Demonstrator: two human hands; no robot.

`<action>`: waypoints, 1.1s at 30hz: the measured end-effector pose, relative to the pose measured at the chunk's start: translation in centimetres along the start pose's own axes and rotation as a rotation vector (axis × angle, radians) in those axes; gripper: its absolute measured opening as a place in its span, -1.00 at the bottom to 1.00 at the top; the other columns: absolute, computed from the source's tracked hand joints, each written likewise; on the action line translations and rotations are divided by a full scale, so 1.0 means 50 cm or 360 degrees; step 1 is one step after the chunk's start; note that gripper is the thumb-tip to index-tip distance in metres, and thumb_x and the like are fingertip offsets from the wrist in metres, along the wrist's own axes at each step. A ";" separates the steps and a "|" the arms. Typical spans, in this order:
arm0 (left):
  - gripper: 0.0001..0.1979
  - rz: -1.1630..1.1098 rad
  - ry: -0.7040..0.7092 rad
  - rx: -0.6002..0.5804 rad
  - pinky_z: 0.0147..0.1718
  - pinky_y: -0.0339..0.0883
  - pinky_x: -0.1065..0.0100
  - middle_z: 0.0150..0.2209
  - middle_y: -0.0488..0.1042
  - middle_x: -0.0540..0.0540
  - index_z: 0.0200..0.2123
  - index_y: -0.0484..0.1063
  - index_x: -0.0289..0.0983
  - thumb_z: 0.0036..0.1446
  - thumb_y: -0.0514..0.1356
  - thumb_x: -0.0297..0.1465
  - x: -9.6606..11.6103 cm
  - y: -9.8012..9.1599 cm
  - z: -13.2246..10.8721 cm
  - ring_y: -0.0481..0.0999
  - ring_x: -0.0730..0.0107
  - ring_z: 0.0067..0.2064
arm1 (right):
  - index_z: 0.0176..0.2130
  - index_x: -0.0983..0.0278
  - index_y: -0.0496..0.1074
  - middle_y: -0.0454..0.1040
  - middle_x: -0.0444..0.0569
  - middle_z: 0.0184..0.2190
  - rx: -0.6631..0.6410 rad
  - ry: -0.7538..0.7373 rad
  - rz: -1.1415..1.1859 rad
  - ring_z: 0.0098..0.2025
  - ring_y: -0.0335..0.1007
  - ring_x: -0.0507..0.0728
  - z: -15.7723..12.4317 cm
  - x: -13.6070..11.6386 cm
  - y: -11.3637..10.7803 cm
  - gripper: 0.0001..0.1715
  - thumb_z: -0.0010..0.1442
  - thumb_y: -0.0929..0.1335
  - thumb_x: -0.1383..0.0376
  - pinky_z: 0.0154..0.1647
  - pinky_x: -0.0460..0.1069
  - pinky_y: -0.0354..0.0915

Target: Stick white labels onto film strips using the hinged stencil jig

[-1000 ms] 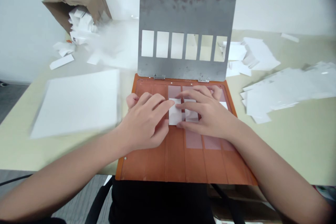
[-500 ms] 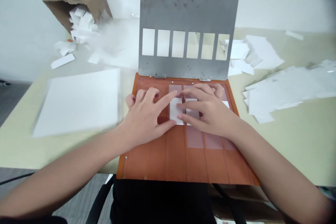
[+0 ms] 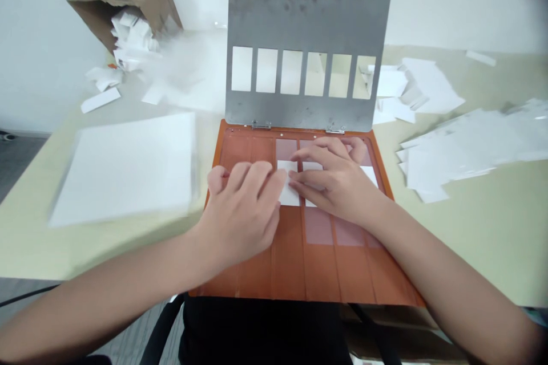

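An orange board (image 3: 274, 256) with lengthwise grooves lies in front of me, and its grey metal lid (image 3: 306, 23) with six window slots stands upright at the far edge. My left hand (image 3: 242, 214) lies palm down on the board, its fingertips pressing the left edge of a small white card (image 3: 289, 193). My right hand (image 3: 336, 179) rests flat with fingers stretched over neighbouring white cards (image 3: 311, 166), its fingertips meeting those of the left hand. Another white card (image 3: 370, 174) shows by the right wrist. Translucent strips (image 3: 319, 227) lie in the grooves below.
A stack of white sheets (image 3: 128, 165) lies to the left. A tipped cardboard box (image 3: 124, 3) spills white cards at the back left. Loose white paper pieces (image 3: 466, 148) spread to the right, with more (image 3: 411, 88) behind the lid. The table's near edge runs under the board.
My left hand has slid slightly toward me and its fingers have drawn together over the card's left edge. The right hand has barely moved.
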State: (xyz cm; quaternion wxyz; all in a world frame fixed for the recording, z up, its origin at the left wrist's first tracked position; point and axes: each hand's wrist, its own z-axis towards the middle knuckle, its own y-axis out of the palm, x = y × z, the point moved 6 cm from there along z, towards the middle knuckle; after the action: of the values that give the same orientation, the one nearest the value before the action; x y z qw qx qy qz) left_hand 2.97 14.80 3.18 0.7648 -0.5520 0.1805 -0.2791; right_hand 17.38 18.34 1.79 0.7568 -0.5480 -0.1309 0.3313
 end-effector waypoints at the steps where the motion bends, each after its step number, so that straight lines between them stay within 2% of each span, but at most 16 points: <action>1: -0.69 -0.0003 0.0095 0.0028 -0.26 0.07 0.10 -0.13 0.50 -0.22 -0.02 0.45 -0.35 0.19 0.08 -0.46 0.014 -0.004 -0.007 0.38 0.13 -0.17 | -0.43 0.16 0.57 0.55 -0.07 -0.08 0.0010 -0.0008 -0.0015 0.03 0.29 0.25 0.000 0.000 0.000 -0.66 0.33 0.32 0.21 0.02 0.23 -0.11; 5: -0.71 -0.0046 0.0332 0.0061 -0.11 0.16 0.07 -0.15 0.55 -0.16 -0.04 0.49 -0.41 0.23 0.09 -0.45 0.059 -0.010 -0.035 0.45 0.17 -0.12 | -0.43 0.16 0.55 0.56 -0.10 -0.10 0.0023 -0.0036 -0.0056 0.02 0.30 0.23 0.001 -0.004 0.000 -0.67 0.34 0.31 0.22 0.01 0.23 -0.11; 8: -0.66 -0.0048 0.0376 0.0066 0.03 0.14 0.06 -0.06 0.56 -0.17 -0.02 0.49 -0.44 0.28 0.07 -0.36 0.074 -0.004 -0.044 0.45 0.15 0.00 | -0.45 0.16 0.54 0.58 -0.13 -0.12 0.0033 -0.0035 -0.0077 0.00 0.31 0.21 0.003 -0.007 -0.001 -0.64 0.35 0.29 0.25 0.02 0.22 -0.11; 12: -0.60 -0.0042 0.0378 0.0016 0.07 0.14 0.07 0.01 0.55 -0.19 0.01 0.48 -0.45 0.32 0.03 -0.29 0.077 0.009 -0.045 0.44 0.15 0.04 | -0.46 0.16 0.53 0.59 -0.15 -0.15 0.0071 -0.0040 -0.0084 -0.02 0.33 0.21 0.003 -0.009 -0.003 -0.64 0.35 0.30 0.27 0.01 0.22 -0.09; 20: -0.58 -0.0078 0.0334 -0.0037 -0.01 0.17 0.08 0.02 0.54 -0.23 0.06 0.44 -0.47 0.34 0.01 -0.29 0.071 0.015 -0.041 0.44 0.15 0.06 | -0.45 0.13 0.54 0.60 -0.16 -0.17 0.0075 -0.0042 -0.0103 -0.02 0.33 0.22 0.000 -0.007 -0.004 -0.66 0.33 0.31 0.28 0.04 0.25 -0.08; 24: -0.56 -0.0199 0.0305 -0.0130 -0.10 0.19 0.08 0.05 0.52 -0.25 0.07 0.42 -0.48 0.35 -0.03 -0.29 0.069 0.018 -0.040 0.45 0.14 0.05 | -0.44 0.12 0.55 0.58 -0.13 -0.15 0.0036 -0.0015 -0.0120 0.02 0.31 0.26 -0.001 -0.007 0.000 -0.69 0.31 0.32 0.28 0.05 0.27 -0.10; 33: -0.59 -0.0251 0.0271 -0.0145 -0.19 0.14 0.08 0.03 0.53 -0.24 0.08 0.40 -0.48 0.33 -0.01 -0.34 0.064 0.018 -0.037 0.48 0.15 -0.01 | -0.33 0.20 0.50 0.55 -0.05 -0.06 0.0047 0.0171 -0.0066 0.03 0.32 0.31 -0.002 0.006 -0.003 -0.79 0.28 0.35 0.15 0.01 0.26 -0.10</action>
State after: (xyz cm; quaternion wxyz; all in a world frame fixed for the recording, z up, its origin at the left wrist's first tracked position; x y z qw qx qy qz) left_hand 4.60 11.65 1.84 0.6964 -0.5729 0.2134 -0.3757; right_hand 17.71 18.43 1.86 0.7774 -0.5510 -0.0964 0.2875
